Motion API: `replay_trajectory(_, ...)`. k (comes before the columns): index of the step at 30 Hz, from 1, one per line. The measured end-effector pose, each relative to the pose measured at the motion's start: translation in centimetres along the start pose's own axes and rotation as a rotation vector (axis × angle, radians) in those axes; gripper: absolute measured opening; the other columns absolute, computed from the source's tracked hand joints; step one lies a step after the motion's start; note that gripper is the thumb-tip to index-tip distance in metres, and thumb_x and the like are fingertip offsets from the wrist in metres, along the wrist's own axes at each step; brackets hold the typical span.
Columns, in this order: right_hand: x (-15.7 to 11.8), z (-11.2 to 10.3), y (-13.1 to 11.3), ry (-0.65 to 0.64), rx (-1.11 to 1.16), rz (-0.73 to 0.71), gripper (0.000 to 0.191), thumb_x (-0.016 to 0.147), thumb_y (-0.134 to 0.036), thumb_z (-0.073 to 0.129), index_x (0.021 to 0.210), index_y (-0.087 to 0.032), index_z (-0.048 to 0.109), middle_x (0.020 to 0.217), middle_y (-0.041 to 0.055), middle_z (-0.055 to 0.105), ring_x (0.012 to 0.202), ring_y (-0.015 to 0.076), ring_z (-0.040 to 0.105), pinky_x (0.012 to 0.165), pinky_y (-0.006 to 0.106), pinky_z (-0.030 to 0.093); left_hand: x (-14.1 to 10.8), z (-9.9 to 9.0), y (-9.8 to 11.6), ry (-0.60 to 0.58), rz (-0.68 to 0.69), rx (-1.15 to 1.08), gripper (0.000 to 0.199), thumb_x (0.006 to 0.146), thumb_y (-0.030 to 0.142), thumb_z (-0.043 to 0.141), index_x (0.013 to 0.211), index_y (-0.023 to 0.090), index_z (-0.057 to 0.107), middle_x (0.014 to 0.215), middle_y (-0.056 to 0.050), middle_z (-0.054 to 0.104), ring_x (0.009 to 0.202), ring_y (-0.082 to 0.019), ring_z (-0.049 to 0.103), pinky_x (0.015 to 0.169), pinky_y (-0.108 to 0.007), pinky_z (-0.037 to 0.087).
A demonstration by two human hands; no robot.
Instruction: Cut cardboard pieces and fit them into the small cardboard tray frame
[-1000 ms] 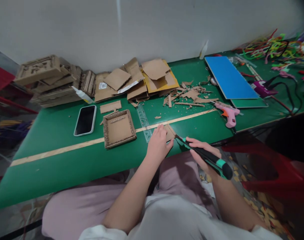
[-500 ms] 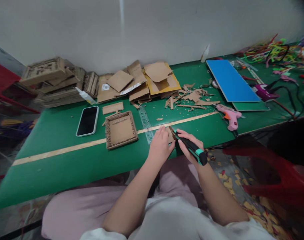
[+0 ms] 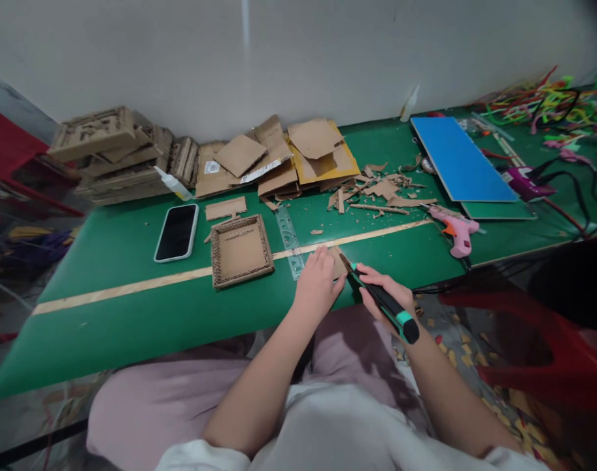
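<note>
My right hand (image 3: 384, 294) is closed round a black and green utility knife (image 3: 391, 304), its blade at the right edge of a small cardboard piece (image 3: 338, 261). That piece lies on the green table near its front edge. My left hand (image 3: 318, 278) holds it down, fingers together on top and thumb at the near side; part of the cardboard is hidden beneath. Just left of this hand lies a clear plastic ruler (image 3: 288, 239). Farther left sits a shallow square cardboard tray (image 3: 271, 265) with corrugated walls.
A phone (image 3: 176, 233), glue bottle (image 3: 173, 183) and stacked cardboard pieces (image 3: 116, 180) are at left. Cardboard sheets (image 3: 244, 156) and scraps (image 3: 384, 190) lie behind my hands. To the right are a pink glue gun (image 3: 458, 232), a blue board (image 3: 465, 160) and a red stool (image 3: 524, 340).
My right hand and the knife have shifted slightly right and toward me, with the blade along the cardboard's right edge. My left hand stays on the piece. The whole view has shifted a little.
</note>
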State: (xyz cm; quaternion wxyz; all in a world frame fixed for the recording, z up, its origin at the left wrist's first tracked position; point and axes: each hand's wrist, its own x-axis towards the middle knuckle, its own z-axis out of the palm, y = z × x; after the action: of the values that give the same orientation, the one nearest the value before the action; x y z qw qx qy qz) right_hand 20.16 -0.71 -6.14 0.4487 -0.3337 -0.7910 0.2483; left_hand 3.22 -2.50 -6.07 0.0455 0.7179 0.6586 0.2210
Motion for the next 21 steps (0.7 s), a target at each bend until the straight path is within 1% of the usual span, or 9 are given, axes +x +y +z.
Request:
replay_trajectory(4,-1.9,-0.5,0.3,0.044,-0.049,-0.020,0.033,0.071,-0.009,0.061,0.100,-0.023,0.059,0.113,0.0059,0.066,0.100,0.0202,0.065,0.089,0.033,0.054,0.0,-0.1,0.0,-0.010,0.010,0.014,0.028,0.084,0.029,0.055,0.102,0.007,0.052,0.131,-0.026,0.046,0.129,-0.031,0.038,0.104,-0.046,0.038)
replay_trajectory(8,-3.2,-1.3,0.6,-0.006,-0.091,-0.031,0.037,0.070,-0.010,0.062,0.103,-0.026,0.059,0.115,0.0025,0.065,0.100,0.0201,0.065,0.090,0.032,0.054,0.1,0.0,-0.1,-0.017,0.008,0.017,0.030,0.083,0.029,0.056,0.103,0.006,0.053,0.132,-0.026,0.046,0.128,-0.032,0.039,0.105,-0.045,0.037)
replay_trajectory(13,-3.6,-1.7,0.7,-0.088,-0.169,-0.065,0.038,0.071,-0.009,0.059,0.105,-0.027,0.057,0.119,0.0000,0.063,0.103,0.0180,0.063,0.090,0.027,0.053,0.1,0.1,-0.1,-0.014,0.014,0.024,0.032,0.083,0.028,0.056,0.106,0.005,0.052,0.132,-0.026,0.045,0.128,-0.031,0.039,0.105,-0.044,0.036)
replay_trajectory(18,-3.4,-1.4,0.6,-0.073,-0.166,-0.089,0.037,0.073,-0.009,0.057,0.104,-0.028,0.058,0.118,0.0000,0.064,0.102,0.0182,0.064,0.086,0.027,0.056,0.0,0.0,0.0,-0.014,0.020,0.045,0.032,0.083,0.028,0.055,0.105,0.005,0.053,0.131,-0.026,0.047,0.127,-0.032,0.040,0.104,-0.044,0.038)
replay_trajectory(19,-3.5,-1.4,0.5,-0.063,-0.156,-0.080,0.036,0.073,-0.009,0.057,0.104,-0.028,0.059,0.117,0.0005,0.064,0.101,0.0185,0.064,0.086,0.027,0.056,0.0,0.0,0.0,-0.019,0.026,0.052,0.032,0.083,0.028,0.055,0.104,0.005,0.053,0.130,-0.026,0.047,0.127,-0.032,0.041,0.104,-0.044,0.038)
replay_trajectory(21,-3.8,-1.5,0.4,-0.051,-0.114,-0.013,0.033,0.074,-0.010,0.057,0.102,-0.027,0.061,0.116,0.0019,0.065,0.102,0.0192,0.064,0.087,0.029,0.055,0.0,-0.1,0.1,-0.027,0.034,0.062,0.032,0.083,0.029,0.055,0.104,0.004,0.053,0.130,-0.026,0.047,0.127,-0.032,0.041,0.105,-0.044,0.037)
